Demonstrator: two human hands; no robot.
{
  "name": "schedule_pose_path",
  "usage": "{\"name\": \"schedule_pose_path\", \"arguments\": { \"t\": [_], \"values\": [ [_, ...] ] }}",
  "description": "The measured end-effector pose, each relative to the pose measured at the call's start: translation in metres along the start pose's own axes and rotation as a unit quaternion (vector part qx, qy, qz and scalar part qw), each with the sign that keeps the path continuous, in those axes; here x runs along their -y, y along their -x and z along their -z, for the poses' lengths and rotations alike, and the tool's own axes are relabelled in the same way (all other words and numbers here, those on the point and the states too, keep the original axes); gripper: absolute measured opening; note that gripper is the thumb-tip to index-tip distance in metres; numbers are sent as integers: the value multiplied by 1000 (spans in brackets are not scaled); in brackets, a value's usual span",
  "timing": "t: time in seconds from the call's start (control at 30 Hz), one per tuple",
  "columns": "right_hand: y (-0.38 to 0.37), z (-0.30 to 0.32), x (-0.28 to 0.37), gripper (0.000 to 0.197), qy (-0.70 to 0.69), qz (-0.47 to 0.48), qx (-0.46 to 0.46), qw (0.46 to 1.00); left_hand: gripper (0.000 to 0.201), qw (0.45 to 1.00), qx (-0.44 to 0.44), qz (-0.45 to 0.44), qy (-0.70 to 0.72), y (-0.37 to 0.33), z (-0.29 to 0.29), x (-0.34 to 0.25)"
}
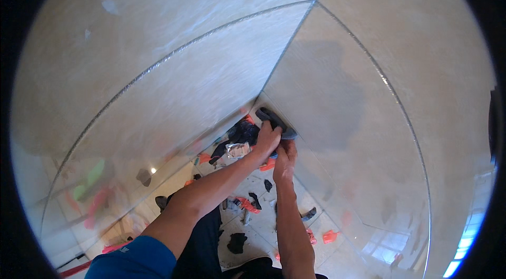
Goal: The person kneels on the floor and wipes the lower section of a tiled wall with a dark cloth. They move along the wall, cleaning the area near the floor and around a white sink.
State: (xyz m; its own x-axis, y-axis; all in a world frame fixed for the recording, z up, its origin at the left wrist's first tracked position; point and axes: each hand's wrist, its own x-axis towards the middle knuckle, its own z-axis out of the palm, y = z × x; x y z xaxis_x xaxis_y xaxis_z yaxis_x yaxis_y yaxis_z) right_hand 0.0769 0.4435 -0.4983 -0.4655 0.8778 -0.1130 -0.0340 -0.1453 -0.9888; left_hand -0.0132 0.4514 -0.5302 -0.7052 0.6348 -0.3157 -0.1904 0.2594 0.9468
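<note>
Both my hands meet low in the corner where two shiny tiled walls come together. My left hand (268, 138) has its fingers curled on a dark grey, soft-looking piece (271, 115), which has a rounded upper end and a lighter grey lower edge. Just below and to the right, my right hand (286, 157) grips the lower part of the same piece. The right fingertips are partly hidden. Close by on the left lies a crumpled black, glossy heap (243, 131), like plastic. A clear shiny packet (237, 150) rests beside my left wrist.
Scattered over the pale tiled floor are several dark scraps, including one large black scrap (236, 242), and orange pieces, one an orange scrap (330, 236). A grey strip (309, 214) lies right of my right forearm. The left wall (174, 94) and right wall (337, 100) close in the corner.
</note>
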Motion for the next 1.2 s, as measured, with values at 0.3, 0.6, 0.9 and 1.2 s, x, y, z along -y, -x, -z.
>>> {"name": "schedule_pose_path", "arguments": {
  "t": [0.3, 0.6, 0.9, 1.2],
  "values": [
    [27, 19, 98, 28, -33, 127, -109, 985, 46, 949, -48, -308, 39, 89, -20, -110],
    [47, 12, 230, 19, -67, 290, -199, 934, 40, 840, -58, -540, -25, 138, -9, -244],
    [47, 37, 246, 12, 273, 405, -268, 830, 36, 812, -113, -570, -60, 120, -20, -211],
    [57, 54, 216, 17, 42, 363, -244, 898, 34, 817, -103, -568, -17, 143, -31, -208]
  ]
}}
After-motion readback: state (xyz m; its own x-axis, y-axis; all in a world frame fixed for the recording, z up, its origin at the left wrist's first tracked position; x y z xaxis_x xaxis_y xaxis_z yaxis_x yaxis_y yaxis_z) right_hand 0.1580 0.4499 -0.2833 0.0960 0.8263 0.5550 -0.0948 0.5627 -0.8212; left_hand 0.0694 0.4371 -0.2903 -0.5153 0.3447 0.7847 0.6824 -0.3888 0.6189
